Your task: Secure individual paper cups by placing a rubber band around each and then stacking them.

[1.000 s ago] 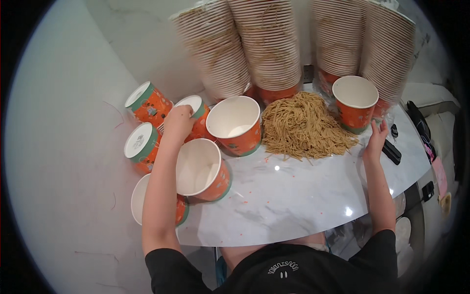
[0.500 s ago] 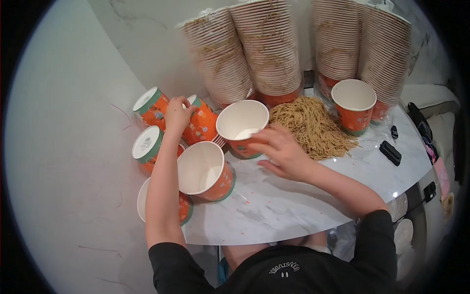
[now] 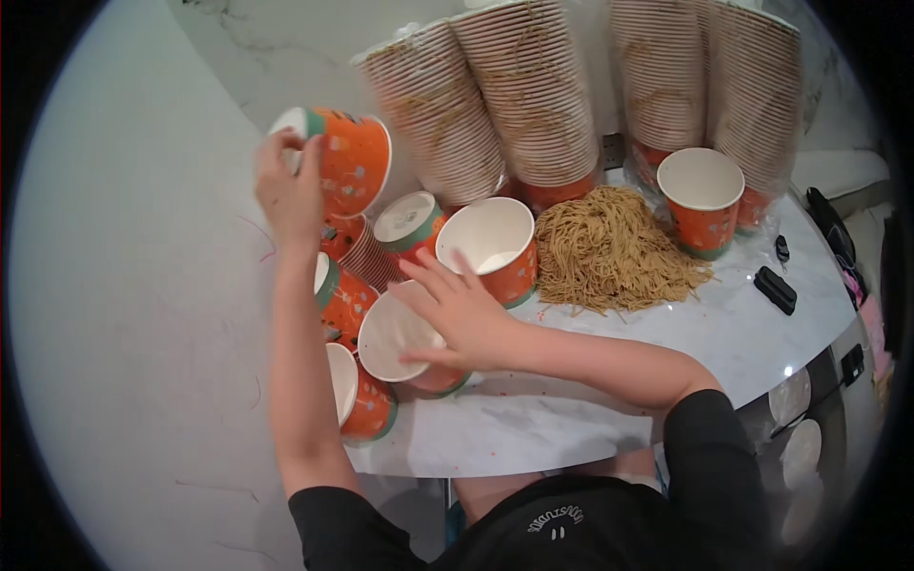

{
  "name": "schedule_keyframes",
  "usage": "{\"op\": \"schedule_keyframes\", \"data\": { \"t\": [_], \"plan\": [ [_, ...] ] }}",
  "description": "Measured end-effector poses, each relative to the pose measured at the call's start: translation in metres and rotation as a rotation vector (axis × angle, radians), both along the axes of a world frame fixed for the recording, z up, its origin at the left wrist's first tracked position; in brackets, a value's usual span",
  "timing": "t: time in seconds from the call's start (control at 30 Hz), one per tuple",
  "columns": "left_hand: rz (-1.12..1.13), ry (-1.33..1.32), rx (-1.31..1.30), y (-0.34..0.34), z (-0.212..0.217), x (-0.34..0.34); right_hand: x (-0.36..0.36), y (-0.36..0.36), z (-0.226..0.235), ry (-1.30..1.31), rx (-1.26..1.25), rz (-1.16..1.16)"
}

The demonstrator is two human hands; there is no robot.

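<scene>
My left hand is raised at the far left, its fingers closed on the base end of an orange paper tub. That tub is tipped sideways, with its mouth facing right. My right hand is spread open over a white-lined tub, partly covering its mouth; whether it touches the rim I cannot tell. Just beyond stands another upright tub, beside a heap of tan noodle-like strands. A tub with its base up and a leaning nested stack of tubs sit below the held one.
Two more tubs lie tilted at the left, one behind my forearm and one near the front. Tall bagged tub stacks line the wall. At the right are a single upright tub and a black case.
My left hand has lifted an orange tub up and away from the group at the left. My right hand has moved left and nearer, from the middle tub to the front one.
</scene>
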State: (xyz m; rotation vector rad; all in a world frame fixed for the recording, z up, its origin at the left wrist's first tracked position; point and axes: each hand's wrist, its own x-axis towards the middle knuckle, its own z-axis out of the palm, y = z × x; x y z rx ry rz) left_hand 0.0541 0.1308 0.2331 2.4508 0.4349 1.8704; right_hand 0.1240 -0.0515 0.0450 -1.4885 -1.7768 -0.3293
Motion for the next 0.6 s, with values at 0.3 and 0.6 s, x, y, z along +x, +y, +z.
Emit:
{"op": "schedule_keyframes", "data": {
  "t": [0.3,0.6],
  "plan": [
    [-0.725,-0.815,-0.996,-0.154,-0.097,-0.120,0.031,-0.007,-0.052,-0.092,-0.128,-0.228],
    [-0.883,-0.718,-1.860,-0.202,-0.280,-0.193,0.062,-0.025,-0.064,-0.056,0.138,-0.028]
  ]
}}
